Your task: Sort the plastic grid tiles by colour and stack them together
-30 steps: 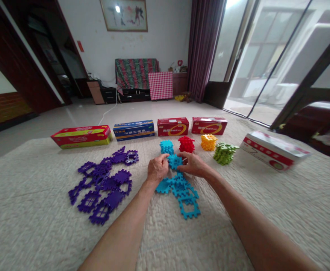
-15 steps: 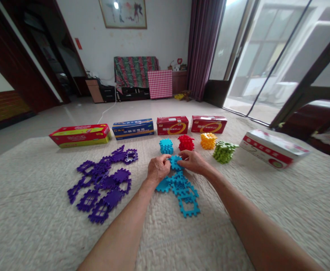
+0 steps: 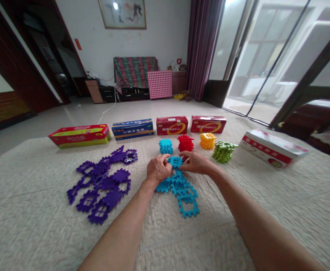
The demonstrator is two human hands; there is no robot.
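Your left hand (image 3: 158, 168) and right hand (image 3: 196, 163) grasp a blue piece (image 3: 176, 162); a blue stack (image 3: 165, 146) stands at its eleven o'clock.

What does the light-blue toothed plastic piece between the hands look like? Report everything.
The light-blue toothed piece looks like moulded plastic, with small window openings in the middle and square tabs along its visible rim. The bare left hand and bare right hand hold it from opposite sides. It is nearer the camera than the stack of light-blue plastic pieces, and beyond the loose light-blue plastic pieces. Its tilt is unclear.
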